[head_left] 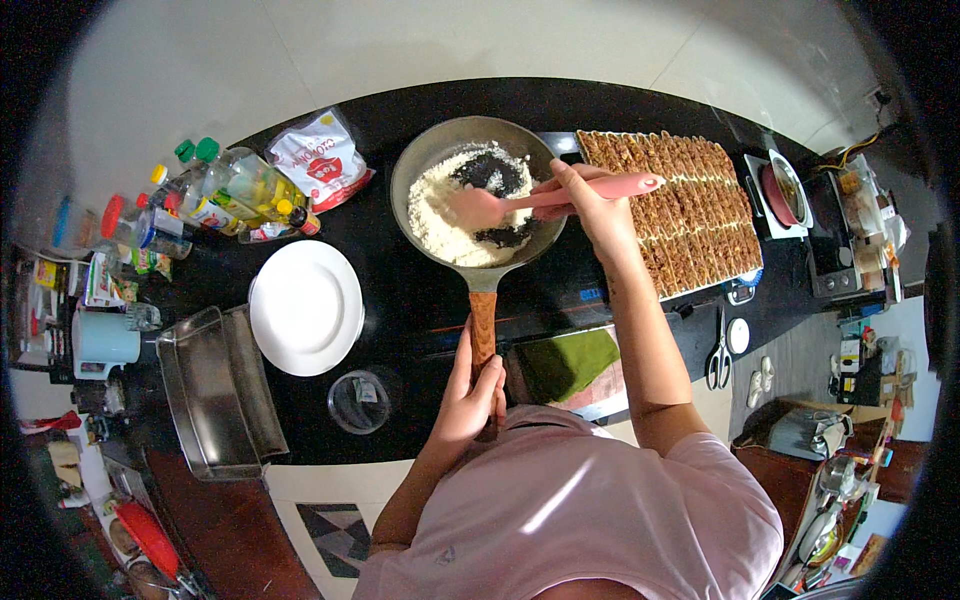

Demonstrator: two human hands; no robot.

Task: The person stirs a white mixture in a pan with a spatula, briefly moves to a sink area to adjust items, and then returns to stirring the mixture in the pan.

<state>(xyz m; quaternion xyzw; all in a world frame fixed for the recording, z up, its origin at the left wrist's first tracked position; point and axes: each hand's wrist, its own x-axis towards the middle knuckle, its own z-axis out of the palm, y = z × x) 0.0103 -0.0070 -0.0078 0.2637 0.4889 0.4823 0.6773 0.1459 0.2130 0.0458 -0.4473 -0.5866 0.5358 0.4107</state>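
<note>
A frying pan [405, 160] with a wooden handle [482, 325] sits at the middle of the black counter. Pale cream powder [432, 215] lies in it, pushed into a ring, with bare dark pan showing in places. My left hand [470, 390] is wrapped round the handle's near end. In my right hand [592, 212] is a pink spatula [620, 186], its blade smeared by motion among the powder. Right of the pan lies a large slab of brown, nubbly-topped pieces [680, 210] in rows with pale lines between.
Left of the pan are a white plate [305, 305], a clear round container [358, 402], a metal loaf tin [215, 400], a white and red bag [320, 160] and several bottles [240, 185]. Scissors [719, 360] and a green cloth [565, 365] lie near the front edge.
</note>
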